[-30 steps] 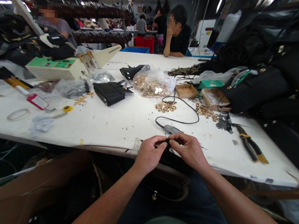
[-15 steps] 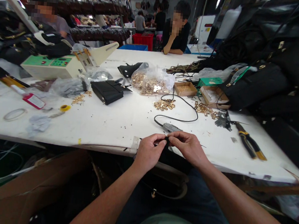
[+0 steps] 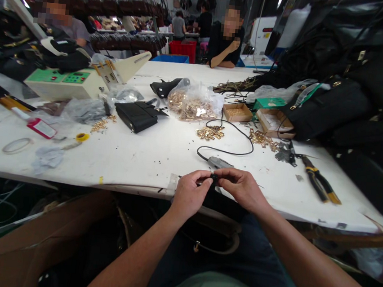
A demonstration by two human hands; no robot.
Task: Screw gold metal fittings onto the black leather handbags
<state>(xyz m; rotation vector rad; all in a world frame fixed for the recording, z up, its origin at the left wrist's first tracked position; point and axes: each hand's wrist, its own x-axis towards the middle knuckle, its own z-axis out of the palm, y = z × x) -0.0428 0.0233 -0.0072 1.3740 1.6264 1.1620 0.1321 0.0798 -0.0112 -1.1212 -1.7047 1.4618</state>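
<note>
Both hands meet at the table's front edge, pinching the upper part of a black bag that hangs down over my lap. My left hand is closed on it from the left, thumb and forefinger together. From the right, my right hand pinches the same spot, its fingertips almost touching the left ones. Exactly which part of the bag lies between the fingers is too small and dark to tell. Just beyond the hands lies a grey corded hand tool. The bag's open mouth and a small metal clasp show below.
Gold metal fittings lie in piles near a plastic bag of fittings. Pliers rest at right, a folded black bag at left. Black bags are heaped on the right. A co-worker leans on the table's far side.
My hands stay at the same spot, with only slight finger movement on the bag. Across the table, the co-worker's hand has dropped away from the face.
</note>
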